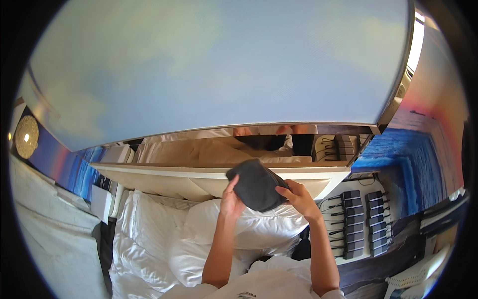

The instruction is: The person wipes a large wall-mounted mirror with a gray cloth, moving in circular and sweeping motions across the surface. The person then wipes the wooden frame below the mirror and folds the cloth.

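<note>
Both hands hold a dark grey, soft-looking item (257,188), rounded like a cap or a folded cloth; which of these it is I cannot tell. My left hand (231,200) grips its lower left edge, with the thumb on the near face. On the right edge, my right hand (299,200) has its thumb pressed on the face and its fingers partly hidden behind. Layered edges show along the item's right side. It is held up in front of the cream padded headboard (154,183), above the white pillows.
White bedding and pillows (149,239) lie below my arms. To the right, several black box-shaped devices with cables (353,224) stand in two rows on a white surface. A mirror strip (199,149) runs under the large blue panel (224,65). A white chair-like piece (420,271) is at lower right.
</note>
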`<state>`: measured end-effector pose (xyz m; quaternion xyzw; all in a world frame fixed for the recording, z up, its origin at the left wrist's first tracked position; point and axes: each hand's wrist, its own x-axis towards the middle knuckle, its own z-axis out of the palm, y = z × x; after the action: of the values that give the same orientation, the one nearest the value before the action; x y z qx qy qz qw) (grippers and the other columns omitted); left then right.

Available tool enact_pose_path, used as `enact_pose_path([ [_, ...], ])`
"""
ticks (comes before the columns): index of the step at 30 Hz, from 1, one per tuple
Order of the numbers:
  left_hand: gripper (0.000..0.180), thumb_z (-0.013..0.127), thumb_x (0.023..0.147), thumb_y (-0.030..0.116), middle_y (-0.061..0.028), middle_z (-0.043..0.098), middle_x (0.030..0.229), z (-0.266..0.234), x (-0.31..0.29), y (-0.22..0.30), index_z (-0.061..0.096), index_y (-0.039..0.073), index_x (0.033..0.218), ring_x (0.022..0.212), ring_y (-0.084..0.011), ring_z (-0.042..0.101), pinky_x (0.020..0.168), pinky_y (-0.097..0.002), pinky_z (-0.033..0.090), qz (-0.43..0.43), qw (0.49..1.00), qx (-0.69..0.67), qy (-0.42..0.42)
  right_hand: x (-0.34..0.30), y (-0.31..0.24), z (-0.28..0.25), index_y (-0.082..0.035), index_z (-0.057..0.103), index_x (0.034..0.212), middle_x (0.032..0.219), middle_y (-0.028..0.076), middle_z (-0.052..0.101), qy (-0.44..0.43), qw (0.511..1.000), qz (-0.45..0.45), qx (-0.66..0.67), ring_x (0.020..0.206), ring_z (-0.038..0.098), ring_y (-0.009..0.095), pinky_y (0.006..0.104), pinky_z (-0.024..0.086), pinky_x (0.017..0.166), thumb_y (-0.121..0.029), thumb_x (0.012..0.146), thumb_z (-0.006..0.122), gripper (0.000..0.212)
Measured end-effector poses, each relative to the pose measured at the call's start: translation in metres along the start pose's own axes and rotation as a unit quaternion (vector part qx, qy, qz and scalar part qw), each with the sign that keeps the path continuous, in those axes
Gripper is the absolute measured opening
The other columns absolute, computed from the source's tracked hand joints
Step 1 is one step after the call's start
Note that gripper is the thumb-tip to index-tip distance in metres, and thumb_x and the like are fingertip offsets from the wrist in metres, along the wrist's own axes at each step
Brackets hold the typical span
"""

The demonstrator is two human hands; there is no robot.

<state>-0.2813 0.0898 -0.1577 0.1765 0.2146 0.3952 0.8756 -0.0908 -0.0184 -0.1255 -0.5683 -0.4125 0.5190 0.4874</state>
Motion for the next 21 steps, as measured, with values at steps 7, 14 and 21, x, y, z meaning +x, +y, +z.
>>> enact_pose_path([
  [7,0.057,0.044,0.096,0.040,-0.0118,0.041,0.140,0.027,0.012,0.004,0.036,0.001,0.137,0.128,-0.0242,0.039,0.110,-0.0370,0.023,0.429,0.873,0.081,0.218,-0.053,0.033,-0.076,-0.002,0.051,0.119,0.104,0.016,0.063,0.065,0.992,0.025,0.109,0.093,0.063,0.023,0.0330,0.049,0.082,-0.027,0.093,0.050,0.035],
  [14,0.054,0.043,0.095,0.032,-0.0238,-0.004,0.151,0.107,0.122,-0.161,0.028,0.015,0.144,0.136,-0.0498,-0.010,0.105,-0.0625,0.003,0.550,0.578,0.540,0.268,-0.086,0.045,-0.116,-0.003,0.053,0.114,0.098,0.013,0.064,0.029,0.987,0.115,0.112,0.088,0.064,0.021,0.0312,0.049,0.078,-0.028,0.093,0.047,0.033],
  [21,0.058,0.064,0.077,0.019,-0.0175,0.013,0.151,0.135,0.087,-0.200,0.048,0.030,0.132,0.132,-0.0555,0.002,0.100,-0.0735,0.006,0.461,0.398,0.793,-0.026,-0.082,0.061,-0.164,0.000,0.056,0.109,0.100,0.012,0.064,0.104,0.982,0.086,0.130,0.086,0.064,0.019,0.0283,0.050,0.073,-0.029,0.093,0.048,0.034],
])
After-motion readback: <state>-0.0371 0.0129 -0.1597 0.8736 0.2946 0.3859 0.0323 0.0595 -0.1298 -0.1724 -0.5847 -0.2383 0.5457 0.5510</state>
